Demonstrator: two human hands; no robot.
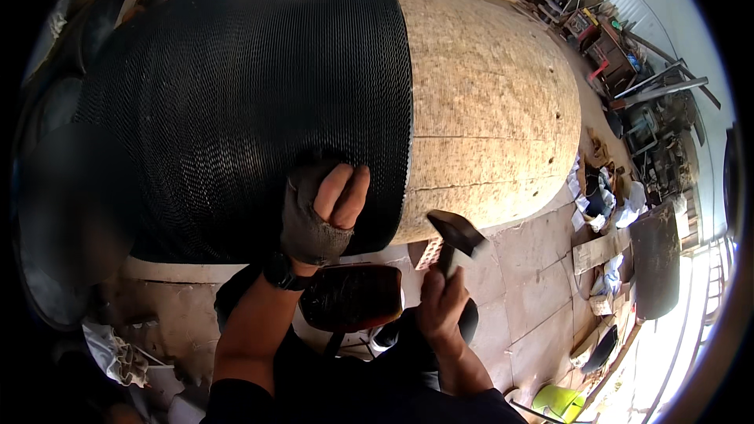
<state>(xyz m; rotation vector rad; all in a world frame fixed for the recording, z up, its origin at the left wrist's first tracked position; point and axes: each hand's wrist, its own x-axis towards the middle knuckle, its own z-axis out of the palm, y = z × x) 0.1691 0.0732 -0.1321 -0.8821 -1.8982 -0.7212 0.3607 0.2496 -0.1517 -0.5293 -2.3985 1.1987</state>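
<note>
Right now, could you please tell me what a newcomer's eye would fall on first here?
Probably the huge pale drum across the middle, its left part under a black wrap. Then the hammer in the right hand, at the drum's lower edge, and the gloved left hand over the wrap.

The person's gloved left grip (pixel 320 216) sits against the black ribbed covering (pixel 267 71). Their right grip (pixel 442 302) clutches a hammer (pixel 457 234).
</note>
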